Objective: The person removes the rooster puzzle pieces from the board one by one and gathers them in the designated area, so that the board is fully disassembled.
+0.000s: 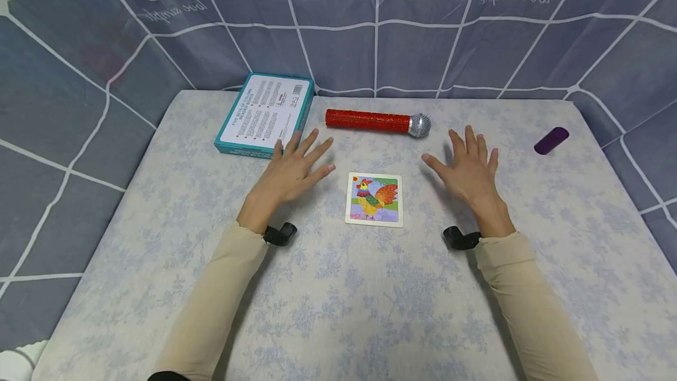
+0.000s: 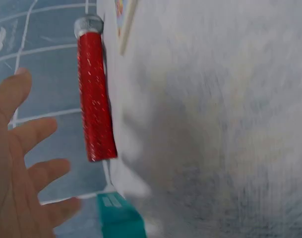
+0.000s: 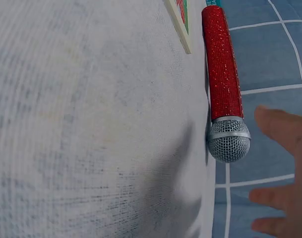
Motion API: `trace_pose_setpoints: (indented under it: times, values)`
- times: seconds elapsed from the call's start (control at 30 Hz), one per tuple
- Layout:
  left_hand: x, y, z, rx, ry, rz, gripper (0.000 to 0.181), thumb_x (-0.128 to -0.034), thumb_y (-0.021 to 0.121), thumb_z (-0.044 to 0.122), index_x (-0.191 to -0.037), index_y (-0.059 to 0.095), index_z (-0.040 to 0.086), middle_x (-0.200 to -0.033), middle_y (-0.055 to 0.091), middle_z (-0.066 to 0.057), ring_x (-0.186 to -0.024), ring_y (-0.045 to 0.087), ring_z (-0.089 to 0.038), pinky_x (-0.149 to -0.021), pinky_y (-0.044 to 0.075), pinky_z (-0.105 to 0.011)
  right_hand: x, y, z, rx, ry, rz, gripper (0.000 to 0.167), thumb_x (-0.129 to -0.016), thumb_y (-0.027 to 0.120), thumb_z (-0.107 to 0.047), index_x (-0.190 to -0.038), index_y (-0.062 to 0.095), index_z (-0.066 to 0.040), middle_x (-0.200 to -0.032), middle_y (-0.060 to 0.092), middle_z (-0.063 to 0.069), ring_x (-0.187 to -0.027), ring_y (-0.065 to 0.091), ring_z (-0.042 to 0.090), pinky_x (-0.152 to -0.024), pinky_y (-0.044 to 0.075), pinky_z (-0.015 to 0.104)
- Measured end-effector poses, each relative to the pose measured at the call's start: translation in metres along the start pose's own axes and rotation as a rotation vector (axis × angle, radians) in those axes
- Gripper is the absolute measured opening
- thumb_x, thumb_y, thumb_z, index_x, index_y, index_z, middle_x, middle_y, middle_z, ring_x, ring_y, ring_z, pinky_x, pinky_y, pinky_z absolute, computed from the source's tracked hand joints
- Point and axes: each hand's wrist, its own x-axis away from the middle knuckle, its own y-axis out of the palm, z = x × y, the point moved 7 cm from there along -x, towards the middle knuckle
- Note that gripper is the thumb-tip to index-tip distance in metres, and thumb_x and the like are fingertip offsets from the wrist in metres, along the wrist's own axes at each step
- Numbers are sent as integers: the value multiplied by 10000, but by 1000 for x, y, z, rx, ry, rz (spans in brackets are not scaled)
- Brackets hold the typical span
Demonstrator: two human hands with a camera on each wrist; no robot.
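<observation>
Lying near the far left corner of the worktop (image 1: 381,304) is a teal box (image 1: 267,112); the left hand (image 1: 288,172), fingers spread and released, hovers by the box's near right corner. Next, a red glittery microphone (image 1: 372,122) rests lengthwise along the far edge. Closer to the near edge, a rooster jigsaw puzzle (image 1: 374,200) lies flat between that hand and the right hand (image 1: 472,172), whose fingers are likewise released and spread. A purple cylinder (image 1: 552,140) lies near the far right corner.
</observation>
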Motion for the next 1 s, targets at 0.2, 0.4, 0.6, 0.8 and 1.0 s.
trace_pose_setpoints:
  times: [0.2,0.4,0.6,0.8,1.0]
  values:
    - [13,6,21,114,142,-71,629,-1015,399,533,-1555,317,221,-1606,263,-79,-1464,231,-347,-1170,182,-535,-1,-8,-13,-137,-133,137,512,-947,636,-323,-1303,549,34,-1342,431,245,-1237,397,439,-1031,250,601]
    - [26,21,35,194,213,-164,622,-999,467,519,-1531,376,209,-1587,314,-35,-1459,244,-342,-1175,182,-510,-7,2,-32,-166,-301,3,278,-939,632,-125,-1188,653,-1,-1193,579,161,-1072,547,350,-884,451,507]
    - [34,32,47,216,228,-229,655,-974,513,531,-1539,356,240,-1593,298,5,-1465,214,-357,-1169,147,-560,-9,20,-60,-153,-432,-169,252,-926,642,-66,-1173,669,-17,-1191,612,137,-1068,561,322,-903,466,485]
    - [40,42,52,181,243,-261,691,-951,558,535,-1551,320,289,-1613,245,42,-1486,148,-339,-1163,101,-595,-7,44,-91,-126,-544,-318,263,-923,643,-72,-1179,680,-26,-1190,620,110,-1104,560,275,-968,448,462]
    - [44,47,57,182,275,-264,750,-903,637,538,-1545,335,295,-1603,267,69,-1494,129,-310,-1160,79,-607,-7,60,-111,-118,-574,-410,296,-914,671,-102,-1210,684,-87,-1221,608,43,-1142,542,216,-1003,431,424]
